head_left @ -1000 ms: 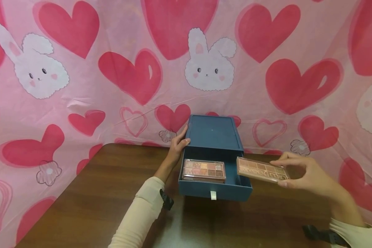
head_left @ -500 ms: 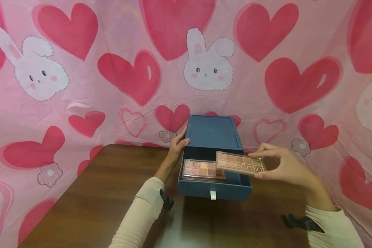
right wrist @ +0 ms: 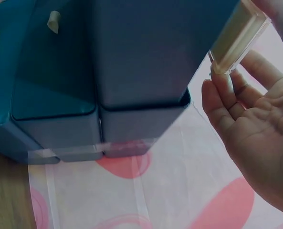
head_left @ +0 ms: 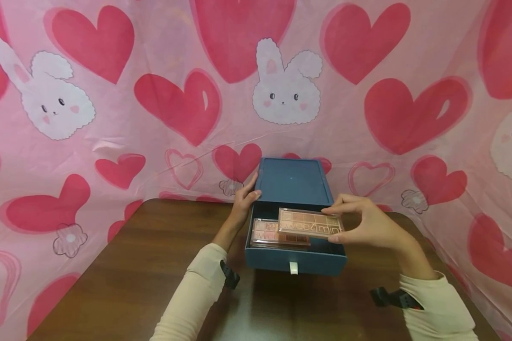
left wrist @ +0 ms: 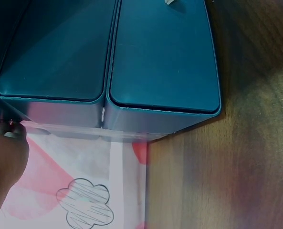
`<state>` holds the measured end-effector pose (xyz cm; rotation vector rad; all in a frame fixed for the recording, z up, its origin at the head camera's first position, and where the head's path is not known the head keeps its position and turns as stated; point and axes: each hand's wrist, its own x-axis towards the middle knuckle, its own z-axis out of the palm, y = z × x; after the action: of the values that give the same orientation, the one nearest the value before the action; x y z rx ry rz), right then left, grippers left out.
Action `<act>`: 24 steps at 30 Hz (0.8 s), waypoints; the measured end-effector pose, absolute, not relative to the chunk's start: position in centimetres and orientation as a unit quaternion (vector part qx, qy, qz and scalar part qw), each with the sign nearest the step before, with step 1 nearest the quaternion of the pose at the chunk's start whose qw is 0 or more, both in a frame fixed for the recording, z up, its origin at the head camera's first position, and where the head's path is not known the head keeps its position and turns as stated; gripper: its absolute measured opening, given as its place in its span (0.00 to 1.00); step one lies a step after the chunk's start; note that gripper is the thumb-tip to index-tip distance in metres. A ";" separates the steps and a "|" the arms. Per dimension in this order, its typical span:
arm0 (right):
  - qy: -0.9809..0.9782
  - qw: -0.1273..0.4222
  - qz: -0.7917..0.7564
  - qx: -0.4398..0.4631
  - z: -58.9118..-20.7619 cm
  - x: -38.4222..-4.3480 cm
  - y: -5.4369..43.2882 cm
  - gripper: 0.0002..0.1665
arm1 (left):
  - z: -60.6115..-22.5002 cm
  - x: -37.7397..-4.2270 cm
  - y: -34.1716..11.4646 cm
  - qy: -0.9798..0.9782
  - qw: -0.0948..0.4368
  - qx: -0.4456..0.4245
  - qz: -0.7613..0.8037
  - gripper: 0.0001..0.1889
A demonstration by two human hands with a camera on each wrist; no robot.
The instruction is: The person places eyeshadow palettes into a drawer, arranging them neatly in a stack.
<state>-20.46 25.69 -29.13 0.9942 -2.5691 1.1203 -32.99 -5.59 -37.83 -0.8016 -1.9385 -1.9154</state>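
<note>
My right hand [head_left: 369,225] pinches the right end of a makeup palette [head_left: 309,222], thumb below and fingers above. This palette has a clear lid with lettering and beige pans, and it hangs over the pulled-out drawer [head_left: 273,260], overlapping another palette [head_left: 264,234] that lies at the drawer's left side. In the right wrist view, the held palette [right wrist: 239,38] shows edge-on beside the drawer wall. My left hand [head_left: 242,201] rests against the left side of the blue drawer unit [head_left: 292,180], fingers stretched along it and thumb at its front corner.
Below the pulled-out drawer, lower drawers [right wrist: 55,71] of the stack are shut, with small pale pull tabs [right wrist: 54,21]. The unit stands at the back of a brown wooden table [head_left: 123,284]. Behind it hangs a pink cloth [head_left: 175,47] with hearts and rabbits.
My right hand has carried the palette leftward from the drawer's right edge to over the drawer, where it now covers part of the other palette. My left hand has stayed put.
</note>
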 end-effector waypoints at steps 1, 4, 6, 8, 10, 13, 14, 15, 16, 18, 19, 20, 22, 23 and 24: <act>-0.862 0.082 0.372 0.333 -29.1 -20.5 25.5 0.32 | -37.8 -33.0 -5.6 -0.674 0.149 -0.279 -0.667 0.38; -0.868 0.079 0.362 0.331 -29.1 -20.7 24.8 0.31 | -37.8 -33.0 -5.5 -0.673 0.150 -0.279 -0.668 0.38; -0.871 0.076 0.356 0.330 -29.1 -20.8 24.4 0.31 | -37.8 -33.0 -5.5 -0.673 0.153 -0.279 -0.668 0.38; -0.871 0.075 0.351 0.336 -29.1 -21.0 23.9 0.31 | -37.9 -33.0 -5.6 -0.673 0.153 -0.278 -0.668 0.38; -0.870 0.073 0.346 0.343 -29.2 -21.2 23.4 0.30 | -37.9 -33.0 -5.6 -0.672 0.151 -0.278 -0.670 0.38; -0.868 0.071 0.341 0.355 -29.3 -21.5 22.6 0.30 | -38.0 -33.0 -5.7 -0.672 0.146 -0.278 -0.671 0.38; -0.868 0.071 0.338 0.357 -29.4 -21.5 22.4 0.30 | -38.0 -32.9 -5.7 -0.671 0.145 -0.279 -0.672 0.38; -0.868 0.068 0.337 0.358 -29.4 -21.6 22.2 0.30 | -37.9 -32.9 -5.7 -0.671 0.144 -0.279 -0.671 0.38; -0.868 0.066 0.336 0.359 -29.4 -21.6 22.0 0.29 | -37.9 -32.9 -5.7 -0.671 0.144 -0.279 -0.672 0.38; -0.869 0.064 0.334 0.359 -29.5 -21.7 21.6 0.29 | -37.9 -32.9 -5.6 -0.672 0.145 -0.278 -0.671 0.38; -0.869 0.063 0.334 0.360 -29.5 -21.8 21.5 0.29 | -37.9 -32.9 -5.6 -0.672 0.145 -0.277 -0.671 0.38; -0.868 0.061 0.334 0.362 -29.6 -21.8 21.3 0.29 | -37.9 -32.9 -5.6 -0.672 0.145 -0.278 -0.671 0.38; -0.868 0.058 0.335 0.363 -29.8 -21.9 21.1 0.29 | -37.9 -33.0 -5.6 -0.670 0.143 -0.277 -0.673 0.38; -0.868 0.057 0.335 0.362 -29.9 -22.0 21.0 0.29 | -37.9 -33.0 -5.6 -0.669 0.141 -0.278 -0.675 0.38; -0.868 0.057 0.335 0.361 -30.0 -22.0 21.0 0.29 | -38.0 -33.0 -5.6 -0.668 0.139 -0.278 -0.676 0.38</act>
<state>-21.99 20.95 -29.97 1.0960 -2.6334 1.0175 -32.99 -5.59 -37.95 -0.8037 -1.9310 -1.9557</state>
